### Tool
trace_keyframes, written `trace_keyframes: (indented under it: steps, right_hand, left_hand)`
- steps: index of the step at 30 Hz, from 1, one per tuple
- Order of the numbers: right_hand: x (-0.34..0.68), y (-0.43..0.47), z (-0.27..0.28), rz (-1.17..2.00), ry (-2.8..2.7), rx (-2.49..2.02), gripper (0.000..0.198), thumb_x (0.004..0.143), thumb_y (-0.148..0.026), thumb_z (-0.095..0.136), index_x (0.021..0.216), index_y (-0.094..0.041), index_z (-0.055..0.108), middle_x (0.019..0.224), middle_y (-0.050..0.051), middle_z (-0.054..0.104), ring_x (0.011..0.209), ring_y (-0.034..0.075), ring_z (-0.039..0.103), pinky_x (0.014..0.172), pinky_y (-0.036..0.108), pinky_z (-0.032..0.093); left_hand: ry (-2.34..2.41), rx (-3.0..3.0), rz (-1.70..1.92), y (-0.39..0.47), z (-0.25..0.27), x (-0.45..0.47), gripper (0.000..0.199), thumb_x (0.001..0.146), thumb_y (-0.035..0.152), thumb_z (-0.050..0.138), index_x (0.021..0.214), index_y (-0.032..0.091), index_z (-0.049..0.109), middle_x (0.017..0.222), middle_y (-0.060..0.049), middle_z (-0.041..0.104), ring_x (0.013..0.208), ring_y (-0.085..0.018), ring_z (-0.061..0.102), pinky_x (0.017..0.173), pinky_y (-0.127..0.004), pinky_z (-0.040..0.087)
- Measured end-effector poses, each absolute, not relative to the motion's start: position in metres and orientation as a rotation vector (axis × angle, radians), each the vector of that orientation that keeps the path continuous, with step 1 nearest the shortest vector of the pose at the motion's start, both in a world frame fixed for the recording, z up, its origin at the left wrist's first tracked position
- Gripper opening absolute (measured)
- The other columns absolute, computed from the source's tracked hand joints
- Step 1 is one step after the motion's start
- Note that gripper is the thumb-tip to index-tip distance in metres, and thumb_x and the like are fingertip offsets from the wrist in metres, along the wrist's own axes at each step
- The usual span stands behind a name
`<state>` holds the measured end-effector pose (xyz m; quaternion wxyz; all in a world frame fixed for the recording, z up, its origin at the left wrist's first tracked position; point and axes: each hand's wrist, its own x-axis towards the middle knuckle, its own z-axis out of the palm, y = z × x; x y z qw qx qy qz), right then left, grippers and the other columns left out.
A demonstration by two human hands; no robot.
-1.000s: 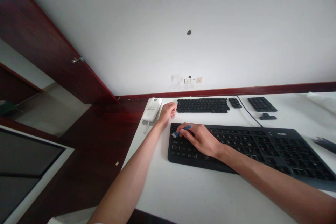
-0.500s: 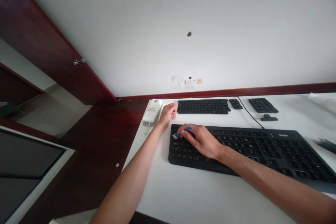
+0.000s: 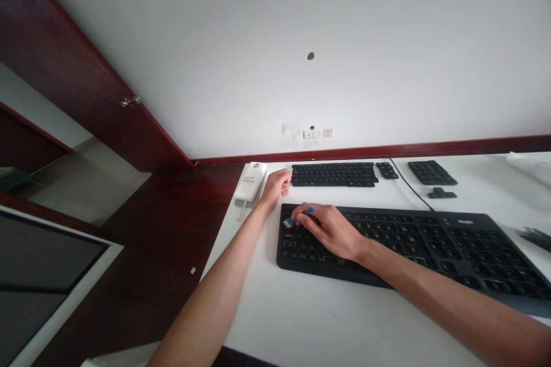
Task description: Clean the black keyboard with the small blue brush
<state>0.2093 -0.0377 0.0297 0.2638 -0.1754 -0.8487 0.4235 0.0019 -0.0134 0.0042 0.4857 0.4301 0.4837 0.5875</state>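
My right hand [image 3: 331, 230] pinches a small blue brush [image 3: 306, 213]. The brush's pale bristles touch the upper left corner of a black keyboard [image 3: 365, 275] whose keycaps are off, baring the key sockets. Curled into a loose fist, my left hand [image 3: 276, 184] rests on the white table beyond the keyboard's left end. Its knuckles lie beside the left edge of a block of laid-out black keycaps [image 3: 333, 175], and nothing shows in its fingers.
Smaller keycap groups lie farther right: a narrow set [image 3: 386, 171], a number block [image 3: 431, 172] and arrow keys [image 3: 442, 193]. A white device [image 3: 251, 182] with a cable sits at the table's left edge. The keyboard's cord [image 3: 407, 182] runs toward the wall. Dark objects [image 3: 536, 237] lie at far right.
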Motion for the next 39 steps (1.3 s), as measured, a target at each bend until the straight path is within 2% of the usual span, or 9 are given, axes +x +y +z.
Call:
trace_keyframes:
  steps: [21,27,33,39]
  right_hand:
    - [0.2095,-0.0377,0.0299,1.125,-2.315,-0.472,0.029,0.108,-0.031,0.044,0.104,-0.021,0.071,0.092,0.002,0.075,0.078,0.017,0.068,0.076,0.027,0.050]
    - [0.2107,-0.0373,0.0264,1.103,-2.257,-0.456,0.032,0.110,-0.034,0.042,0.100,-0.021,0.069,0.099,0.004,0.075,0.086,0.019,0.070,0.083,0.030,0.051]
    - [0.2112,-0.0367,0.0239,1.100,-2.188,-0.547,0.037,0.112,-0.039,0.037,0.096,-0.021,0.066,0.088,0.003,0.071,0.077,0.018,0.067,0.077,0.031,0.050]
    - [0.2099,-0.0359,0.0251,1.139,-2.291,-0.443,0.033,0.111,-0.037,0.040,0.099,-0.021,0.066,0.093,0.004,0.073,0.084,0.019,0.068,0.083,0.032,0.051]
  left_hand:
    - [1.185,1.060,1.426,-0.0138,0.0044,0.0016,0.034,0.082,0.036,0.064,0.063,0.020,0.040,0.050,0.009,0.027,0.044,-0.005,0.021,0.047,-0.023,0.019]
    - [1.188,1.072,1.425,-0.0133,0.0032,0.0009,0.033,0.082,0.035,0.063,0.064,0.020,0.040,0.051,0.009,0.027,0.045,-0.005,0.021,0.046,-0.023,0.019]
    - [1.193,1.087,1.431,-0.0130,0.0015,0.0003,0.035,0.084,0.037,0.063,0.064,0.021,0.040,0.051,0.009,0.028,0.045,-0.006,0.023,0.046,-0.024,0.020]
    - [1.177,1.102,1.433,-0.0130,0.0002,-0.0006,0.034,0.085,0.035,0.062,0.064,0.020,0.040,0.052,0.009,0.027,0.045,-0.005,0.022,0.046,-0.023,0.020]
